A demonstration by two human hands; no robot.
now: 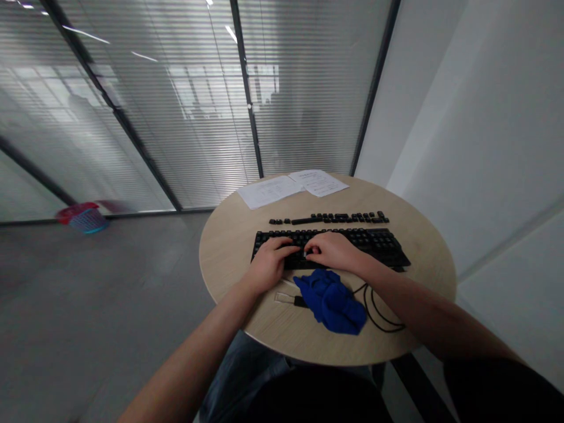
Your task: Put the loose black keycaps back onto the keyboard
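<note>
The keyboard [363, 239] lies on the round table [224, 241]. Over the keyboard's left part rests the left hand [271, 259], thumb and fingers apart; over its middle curls the right hand [333, 249] (whether gripping anything, one cannot tell). Loose keycaps [341, 218] line the keyboard's far side, a blue cloth [331, 301] its near side.

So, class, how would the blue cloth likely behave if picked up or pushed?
The blue cloth would probably droop when lifted, since it lies in loose folds. Pushed, it would likely bunch rather than roll, being rumpled and uneven.
</note>
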